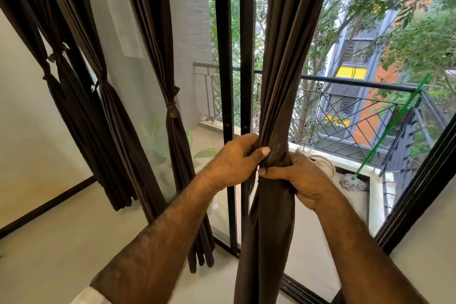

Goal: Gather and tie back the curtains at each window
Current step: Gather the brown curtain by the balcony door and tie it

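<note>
Our two forearms reach up from six o'clock and meet at the middle of the view, where both hands work on the dark brown curtain [276, 96] that hangs straight down beside the black door frame [223, 57]. We have our left hand [232, 163] curled around the bunched cloth from nine o'clock, thumb pressed across the front of the gather. Our right hand [299, 180] comes in from three o'clock, its fingers [274, 171] closed tightly round the same bundle just below the thumb. Whether a tie strip already sits under the fingers we cannot tell; the folds hide it.

Off toward nine and ten o'clock, the tied curtains [172, 106] each already show a knot at the waist. So we judge this panel gathered but not yet bound. Next we need to keep the pleats squeezed with one hand while the other wraps and knots the band, without letting folds slip loose.
</note>
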### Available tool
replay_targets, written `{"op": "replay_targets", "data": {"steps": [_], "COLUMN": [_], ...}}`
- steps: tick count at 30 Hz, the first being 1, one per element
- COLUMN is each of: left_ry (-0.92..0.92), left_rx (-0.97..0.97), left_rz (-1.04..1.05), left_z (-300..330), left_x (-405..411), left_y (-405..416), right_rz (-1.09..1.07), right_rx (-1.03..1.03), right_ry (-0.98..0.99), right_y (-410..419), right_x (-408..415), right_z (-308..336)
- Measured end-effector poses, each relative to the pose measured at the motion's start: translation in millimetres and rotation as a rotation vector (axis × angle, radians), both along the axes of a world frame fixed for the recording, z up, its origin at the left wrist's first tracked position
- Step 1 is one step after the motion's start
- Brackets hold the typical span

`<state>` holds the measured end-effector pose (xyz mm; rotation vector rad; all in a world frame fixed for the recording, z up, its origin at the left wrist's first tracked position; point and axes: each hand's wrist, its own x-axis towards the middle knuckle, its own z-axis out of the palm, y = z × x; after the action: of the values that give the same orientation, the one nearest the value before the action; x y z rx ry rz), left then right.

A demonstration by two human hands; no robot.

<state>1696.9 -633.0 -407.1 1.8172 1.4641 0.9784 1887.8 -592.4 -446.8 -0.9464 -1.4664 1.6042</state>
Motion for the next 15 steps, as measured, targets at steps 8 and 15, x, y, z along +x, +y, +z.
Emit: {"op": "replay_targets", "data": {"steps": [8, 15], "left_ry": [-0.123, -0.004], "left_rx": [-0.038, 0.104], "left_rz": [-0.121, 0.009], "left_z": [5, -3], "left_x": [-5, 1], "left_y": [6, 19], "right_rz": [0.262, -0.277], "right_rx": [-0.286, 0.456], "right_ry": [0.225, -0.324], "right_y": [23, 12], "right_x": [44, 35], "right_z": [-9, 14]}}
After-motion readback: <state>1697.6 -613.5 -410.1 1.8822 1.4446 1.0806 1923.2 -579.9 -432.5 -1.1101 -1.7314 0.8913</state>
